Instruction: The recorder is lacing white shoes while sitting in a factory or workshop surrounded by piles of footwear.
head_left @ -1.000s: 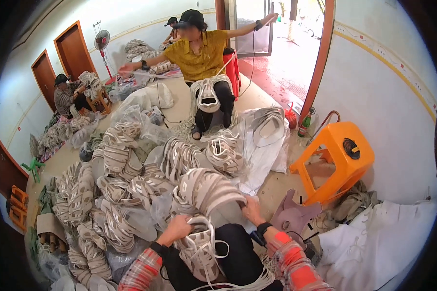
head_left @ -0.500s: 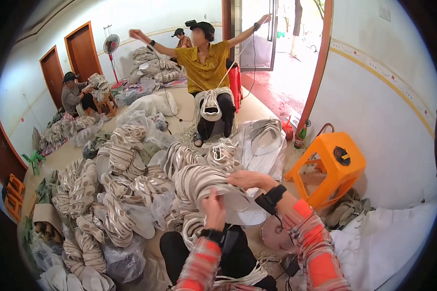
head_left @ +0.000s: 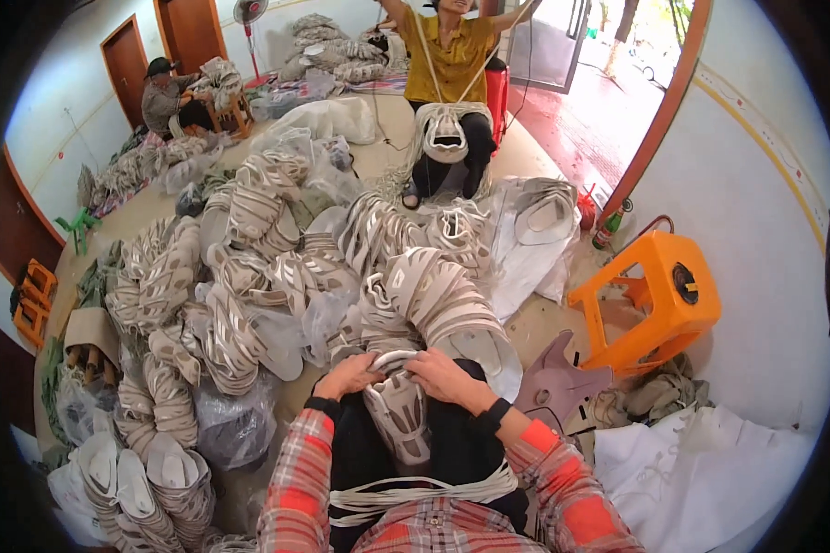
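Note:
Between my knees is a beige and grey shoe upper [head_left: 398,419], its toe pointing toward me. My left hand [head_left: 349,376] grips the left side of its collar, fingers closed on the rim. On the other side of the opening, my right hand [head_left: 447,380] pinches the collar too. Just beyond my hands lies a curved stack of nested shoe uppers [head_left: 444,300], a pale sole-shaped piece at its near end. Several white cords [head_left: 424,493] run across my lap.
More stacked uppers [head_left: 240,341] and plastic bags cover the floor to the left. An orange stool [head_left: 655,300] and a green bottle [head_left: 610,226] stand at the right, with white cloth [head_left: 701,479] nearer. Ahead sits a co-worker [head_left: 447,60] with arms spread, pulling cords.
My hands have left the stack of uppers, which now lies farther forward, and have come down onto the single upper between my knees. The view has tilted downward.

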A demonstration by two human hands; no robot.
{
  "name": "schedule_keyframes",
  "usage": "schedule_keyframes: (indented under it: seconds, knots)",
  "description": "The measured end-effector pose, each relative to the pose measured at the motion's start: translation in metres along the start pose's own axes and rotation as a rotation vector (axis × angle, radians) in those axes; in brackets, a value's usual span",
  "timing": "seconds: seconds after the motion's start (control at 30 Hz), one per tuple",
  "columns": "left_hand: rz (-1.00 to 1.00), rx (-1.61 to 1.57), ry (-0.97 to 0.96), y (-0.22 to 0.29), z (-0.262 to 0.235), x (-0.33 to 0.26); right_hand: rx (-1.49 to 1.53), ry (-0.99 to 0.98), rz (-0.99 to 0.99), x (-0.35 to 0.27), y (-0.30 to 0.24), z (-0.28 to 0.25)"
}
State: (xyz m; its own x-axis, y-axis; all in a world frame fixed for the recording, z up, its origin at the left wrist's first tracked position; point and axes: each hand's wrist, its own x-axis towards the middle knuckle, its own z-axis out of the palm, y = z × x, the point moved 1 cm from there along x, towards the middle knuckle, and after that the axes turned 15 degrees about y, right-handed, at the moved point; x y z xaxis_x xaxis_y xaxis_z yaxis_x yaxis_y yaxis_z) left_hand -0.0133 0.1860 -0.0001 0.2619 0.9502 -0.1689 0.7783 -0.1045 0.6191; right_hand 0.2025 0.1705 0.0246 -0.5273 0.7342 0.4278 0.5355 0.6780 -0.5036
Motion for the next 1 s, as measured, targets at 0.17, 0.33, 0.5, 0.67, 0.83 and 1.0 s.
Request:
schedule_keyframes:
  seconds: [0.17, 0.33, 0.5, 0.67, 0.83, 1.0]
  knots:
    - [0.046, -0.312, -0.139, -0.049, -0.008, 0.019, 0.236, -0.217, 0.169, 0.024, -0.002, 0.003]
    - [-0.092, -0.497, -0.249, -0.051, -0.002, 0.035, 0.359, -0.193, 0.381, 0.020, 0.012, 0.004]
    - [-0.199, -0.566, 0.272, -0.019, -0.015, 0.014, 0.177, -0.112, 0.145, 0.030, 0.006, 0.011]
    - [0.162, -0.248, 0.283, -0.011, -0.004, -0.029, 0.026, -0.150, 0.066, 0.033, -0.009, 0.024]
    - [0.101, -0.408, 0.357, -0.004, 0.007, -0.032, 0.023, -0.023, 0.173, 0.023, -0.003, 0.033]
    - [0.363, -0.154, 0.512, -0.011, 0.016, -0.026, 0.007, 0.167, 0.181, 0.022, -0.010, 0.032]
